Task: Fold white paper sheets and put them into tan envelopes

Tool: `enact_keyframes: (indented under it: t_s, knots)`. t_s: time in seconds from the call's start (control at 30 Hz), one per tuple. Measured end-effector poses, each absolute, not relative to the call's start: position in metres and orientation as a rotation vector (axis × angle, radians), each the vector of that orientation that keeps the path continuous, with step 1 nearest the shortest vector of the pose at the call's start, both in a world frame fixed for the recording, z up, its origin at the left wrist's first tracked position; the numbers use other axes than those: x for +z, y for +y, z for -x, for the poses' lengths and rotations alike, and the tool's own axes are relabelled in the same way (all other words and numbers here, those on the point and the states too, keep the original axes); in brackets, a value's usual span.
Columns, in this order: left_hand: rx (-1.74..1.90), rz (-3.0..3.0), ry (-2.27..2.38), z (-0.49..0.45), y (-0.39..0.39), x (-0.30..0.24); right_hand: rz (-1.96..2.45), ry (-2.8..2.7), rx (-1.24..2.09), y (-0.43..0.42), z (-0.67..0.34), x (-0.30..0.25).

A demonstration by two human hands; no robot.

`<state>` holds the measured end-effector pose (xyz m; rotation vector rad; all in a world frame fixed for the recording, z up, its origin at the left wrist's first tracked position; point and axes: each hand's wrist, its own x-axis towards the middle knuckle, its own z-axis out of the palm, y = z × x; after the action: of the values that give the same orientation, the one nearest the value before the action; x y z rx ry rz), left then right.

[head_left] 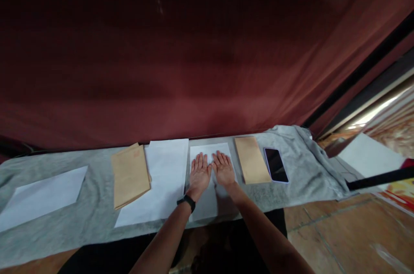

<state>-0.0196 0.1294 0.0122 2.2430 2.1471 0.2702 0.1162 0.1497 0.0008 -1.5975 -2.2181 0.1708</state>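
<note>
A white sheet of paper [207, 207] lies in front of me on the grey cloth. My left hand [199, 174] rests flat on it, palm down with fingers stretched out, a dark watch on its wrist. Beside it, my right hand [224, 169] also lies flat on the paper, fingers slightly spread and thumb close to the left one. Neither hand grips anything. To the left are more white sheets [168, 179], partly covered by brown envelopes [129, 175]. Just right of the paper lies a brown envelope stack [252, 160].
A phone [276, 165] in a light purple case lies right of the envelopes. Another white sheet [45, 196] is at the far left. The grey cloth [93, 205] covers a narrow surface against a dark red curtain [207, 71]. Tiled floor [336, 231] shows at the lower right.
</note>
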Motion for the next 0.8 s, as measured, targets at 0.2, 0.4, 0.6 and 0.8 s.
enact_keyframes:
  t_s: [0.2, 0.4, 0.6, 0.8]
  knots:
    - [0.325, -2.139, 2.293, 0.014, 0.153, 0.009, 1.792, -2.101, 0.092, 0.177, -0.112, -0.003]
    - [0.341, -2.200, 2.203, 0.008, 0.173, 0.005, 1.622, -2.246, 0.136, 0.195, -0.105, -0.001]
    - [0.407, -2.085, 2.366, 0.017, 0.167, 0.003, 1.735, -2.127, 0.036, 0.198, -0.109, -0.008]
    - [0.503, -2.110, 2.364, 0.017, 0.140, 0.001, 1.751, -2.066, 0.064, 0.181, -0.107, -0.001]
